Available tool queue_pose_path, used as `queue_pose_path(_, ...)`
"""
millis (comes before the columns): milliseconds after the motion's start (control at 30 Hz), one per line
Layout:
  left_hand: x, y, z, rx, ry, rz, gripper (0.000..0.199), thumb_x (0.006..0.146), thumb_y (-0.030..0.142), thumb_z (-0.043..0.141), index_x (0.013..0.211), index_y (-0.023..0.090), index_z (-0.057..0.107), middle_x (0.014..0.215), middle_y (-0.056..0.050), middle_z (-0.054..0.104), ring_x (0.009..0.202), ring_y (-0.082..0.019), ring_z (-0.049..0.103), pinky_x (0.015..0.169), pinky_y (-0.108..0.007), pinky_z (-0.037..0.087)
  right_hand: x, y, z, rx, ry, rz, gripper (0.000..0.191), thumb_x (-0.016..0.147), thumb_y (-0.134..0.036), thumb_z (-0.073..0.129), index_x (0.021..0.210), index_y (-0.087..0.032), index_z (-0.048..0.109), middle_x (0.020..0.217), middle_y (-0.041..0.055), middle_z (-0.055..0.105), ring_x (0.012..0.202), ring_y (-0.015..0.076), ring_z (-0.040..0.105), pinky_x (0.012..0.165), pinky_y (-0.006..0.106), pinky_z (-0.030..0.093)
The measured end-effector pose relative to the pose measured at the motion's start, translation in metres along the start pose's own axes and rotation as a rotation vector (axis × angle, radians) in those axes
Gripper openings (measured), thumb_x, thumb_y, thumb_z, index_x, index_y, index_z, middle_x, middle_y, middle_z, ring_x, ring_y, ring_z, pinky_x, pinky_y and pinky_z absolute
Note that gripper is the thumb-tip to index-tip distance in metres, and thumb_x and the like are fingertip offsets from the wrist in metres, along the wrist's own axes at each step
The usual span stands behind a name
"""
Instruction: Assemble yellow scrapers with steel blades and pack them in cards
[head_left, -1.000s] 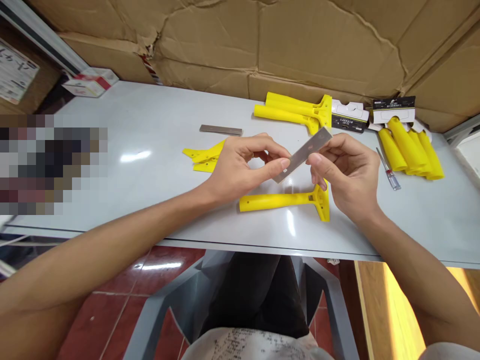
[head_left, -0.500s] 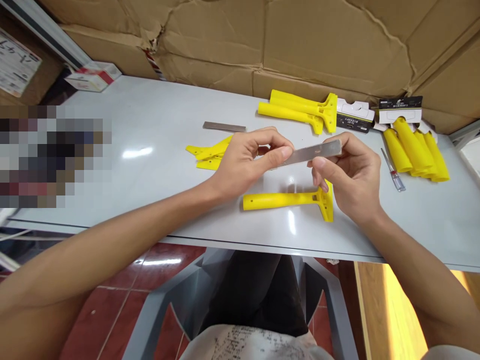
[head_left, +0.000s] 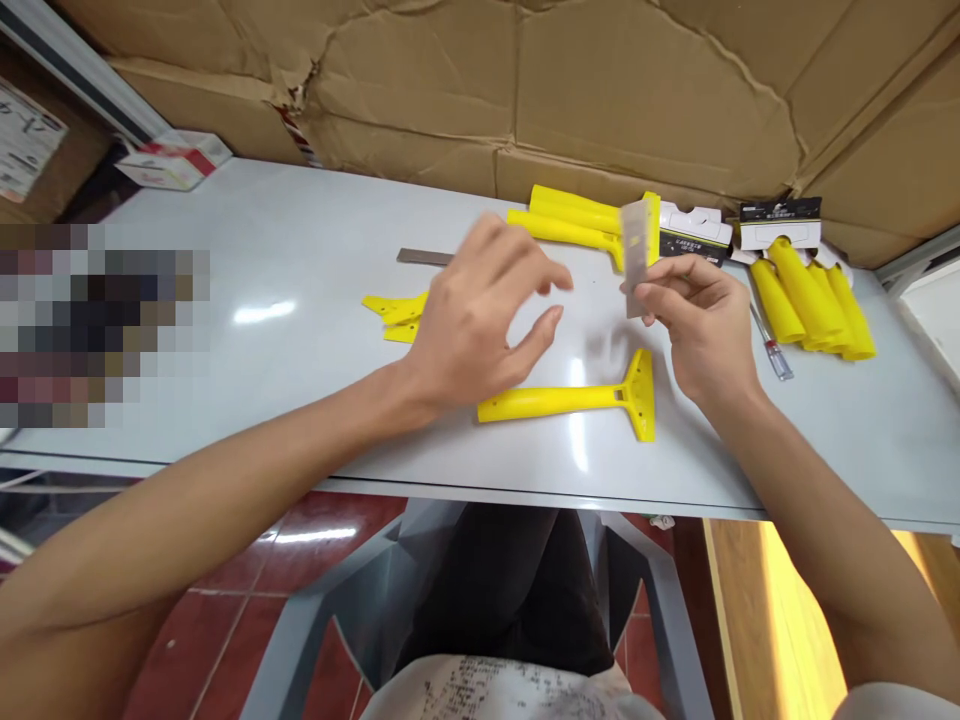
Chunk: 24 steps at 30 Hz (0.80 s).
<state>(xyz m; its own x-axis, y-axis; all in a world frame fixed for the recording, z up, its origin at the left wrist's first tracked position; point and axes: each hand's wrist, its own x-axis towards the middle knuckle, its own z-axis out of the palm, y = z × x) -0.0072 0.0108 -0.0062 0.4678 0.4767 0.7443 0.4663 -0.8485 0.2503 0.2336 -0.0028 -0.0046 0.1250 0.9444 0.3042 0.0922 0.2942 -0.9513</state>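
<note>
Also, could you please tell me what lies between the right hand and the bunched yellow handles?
In the head view, a screwdriver lies between the right hand and the bunched yellow handles, its shaft pointing toward the cardboard.

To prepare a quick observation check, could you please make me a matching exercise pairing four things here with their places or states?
1. left hand
2. right hand
3. clear-handled tool
4. red-and-white box

A. beside the bunched yellow handles
B. pinching a metal plate
C. far left corner of the table
D. open, holding nothing

Pairs: 1-D; 2-B; 3-A; 4-C
</note>
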Motion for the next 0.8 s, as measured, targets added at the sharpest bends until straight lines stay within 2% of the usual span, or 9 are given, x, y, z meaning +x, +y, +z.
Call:
queue_pose_path(67, -0.002, 0.008, -0.001, 0.025, -0.175, 0.122, 0.016, 0.102, 0.030, 0.056, 0.106, 0.020, 0.067, 0.101, -0.008, 0.069, 0.100, -0.025, 0.058, 0.087, -0.040, 0.048, 0.008, 0.002, -0.007, 0.123, 0.032, 0.052, 0.025, 0.071, -0.015, 0.084, 0.089, -0.024, 0.070, 0.073, -0.0046, 0.068, 0.063, 0.0104, 0.060, 0.059, 0.026, 0.050)
queue_pose_path(167, -0.006, 0.024, -0.001, 0.148, -0.424, 0.246, 0.023, 0.102, 0.033, 0.057, 0.114, 0.017, 0.068, 0.109, -0.012, 0.072, 0.106, -0.029, 0.060, 0.083, -0.040, 0.049, 0.013, 0.001, -0.012, 0.187, 0.010, 0.093, 0.045, 0.065, -0.016, 0.088, 0.104, -0.030, 0.069, 0.073, -0.0076, 0.067, 0.059, 0.0101, 0.057, 0.062, 0.027, 0.054)
queue_pose_path(200, -0.007, 0.028, 0.000, 0.189, -0.487, 0.269, 0.027, 0.101, 0.036, 0.060, 0.117, 0.016, 0.068, 0.111, -0.013, 0.073, 0.109, -0.031, 0.060, 0.084, -0.041, 0.049, 0.013, 0.000, -0.012, 0.185, -0.009, 0.105, 0.046, 0.066, -0.018, 0.088, 0.106, -0.030, 0.069, 0.075, -0.0072, 0.068, 0.060, 0.0107, 0.059, 0.062, 0.027, 0.055)
queue_pose_path(267, -0.009, 0.032, 0.001, 0.246, -0.562, 0.302, 0.029, 0.100, 0.037, 0.063, 0.121, 0.017, 0.068, 0.107, -0.012, 0.074, 0.109, -0.032, 0.061, 0.085, -0.041, 0.049, 0.012, -0.002, -0.010, 0.181, -0.042, 0.139, 0.035, 0.070, -0.023, 0.086, 0.101, -0.028, 0.071, 0.078, -0.0050, 0.070, 0.063, 0.0112, 0.062, 0.062, 0.027, 0.056)
queue_pose_path(367, -0.009, 0.028, 0.000, 0.294, -0.541, 0.295, 0.023, 0.102, 0.026, 0.058, 0.120, 0.018, 0.069, 0.097, -0.008, 0.074, 0.101, -0.028, 0.064, 0.081, -0.037, 0.049, 0.010, -0.006, -0.010, 0.191, -0.068, 0.166, 0.018, 0.077, -0.028, 0.082, 0.093, -0.024, 0.075, 0.078, -0.0024, 0.070, 0.063, 0.0101, 0.062, 0.058, 0.025, 0.054)
queue_pose_path(433, -0.008, 0.022, -0.002, 0.321, -0.458, 0.232, 0.028, 0.101, 0.020, 0.055, 0.126, 0.018, 0.068, 0.102, -0.009, 0.073, 0.093, -0.025, 0.066, 0.076, -0.035, 0.049, 0.011, -0.010, -0.013, 0.172, -0.112, 0.142, 0.019, 0.078, -0.029, 0.084, 0.095, -0.024, 0.078, 0.080, -0.0017, 0.072, 0.064, 0.0105, 0.062, 0.057, 0.025, 0.053)
queue_pose_path(533, -0.005, 0.014, -0.004, 0.371, -0.351, 0.122, 0.036, 0.101, 0.016, 0.051, 0.135, 0.019, 0.064, 0.114, -0.012, 0.070, 0.089, -0.022, 0.066, 0.070, -0.033, 0.049, 0.012, -0.020, -0.019, 0.103, -0.161, 0.047, 0.024, 0.076, -0.033, 0.089, 0.098, -0.029, 0.081, 0.090, -0.0003, 0.077, 0.070, 0.0140, 0.065, 0.064, 0.031, 0.059)
queue_pose_path(700, -0.003, 0.013, -0.004, 0.426, -0.348, 0.027, 0.033, 0.101, 0.015, 0.050, 0.128, 0.019, 0.067, 0.116, -0.012, 0.069, 0.091, -0.022, 0.067, 0.069, -0.034, 0.050, 0.016, -0.035, -0.032, 0.073, 0.019, -0.231, 0.020, 0.077, -0.032, 0.091, 0.096, -0.032, 0.083, 0.111, 0.0022, 0.079, 0.083, 0.0215, 0.069, 0.076, 0.043, 0.061)
queue_pose_path(800, -0.003, 0.011, -0.003, 0.422, -0.288, -0.031, 0.032, 0.102, 0.017, 0.048, 0.127, 0.016, 0.067, 0.116, -0.012, 0.070, 0.095, -0.024, 0.068, 0.068, -0.035, 0.051, 0.019, -0.028, -0.035, 0.002, -0.044, -0.216, 0.026, 0.075, -0.035, 0.093, 0.098, -0.033, 0.083, 0.104, 0.0023, 0.079, 0.081, 0.0222, 0.069, 0.076, 0.044, 0.061)
